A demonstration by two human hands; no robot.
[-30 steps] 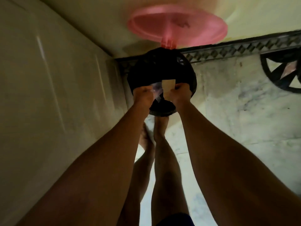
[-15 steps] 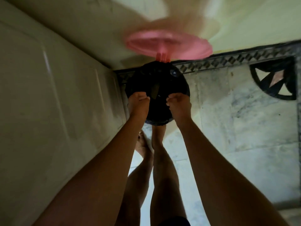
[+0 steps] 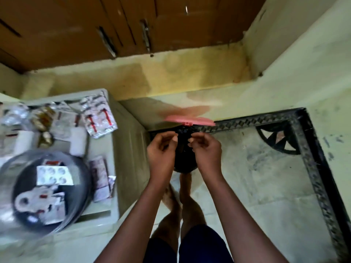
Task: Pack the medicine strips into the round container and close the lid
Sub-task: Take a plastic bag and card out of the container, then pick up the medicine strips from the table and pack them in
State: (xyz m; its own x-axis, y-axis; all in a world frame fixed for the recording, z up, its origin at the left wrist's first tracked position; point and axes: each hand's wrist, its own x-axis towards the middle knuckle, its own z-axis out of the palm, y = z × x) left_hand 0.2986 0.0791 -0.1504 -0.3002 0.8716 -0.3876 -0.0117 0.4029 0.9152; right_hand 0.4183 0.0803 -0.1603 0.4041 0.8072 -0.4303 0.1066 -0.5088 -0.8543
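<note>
Two bare hands meet in front of the person above the floor: the left hand (image 3: 161, 150) and the right hand (image 3: 206, 149) are both half-curled with fingertips pinched towards each other over the mouth of a black bin (image 3: 183, 160) lined with dark plastic. Whether either hand grips the liner or anything else cannot be told through the blur. One pink hinged lid (image 3: 190, 120) stands open at the far edge of that bin, seen nearly edge-on.

One round grey-rimmed container (image 3: 79, 186) sits well to the left on a pale cream countertop (image 3: 98, 221), with no lid on it. Inside lie several medicine strips, among them one silver blister strip (image 3: 54, 175) with round pockets and a white-and-red strip (image 3: 39, 202) below it; the exact count is blurred. Outside the container, loose strips and packets are scattered on the counter: one silver strip with red markings (image 3: 99, 118) at the far end, one pinkish printed packet (image 3: 100, 177) just beside the container's right rim, and a blurred heap (image 3: 38, 118) further left that cannot be counted.

The floor is pale mottled stone (image 3: 256, 177) with one black patterned border (image 3: 313, 158) turning a corner. Brown wooden cupboard doors (image 3: 123, 25) hang above yellowish walls (image 3: 171, 73). Two bare legs (image 3: 180, 215) stand below the hands.
</note>
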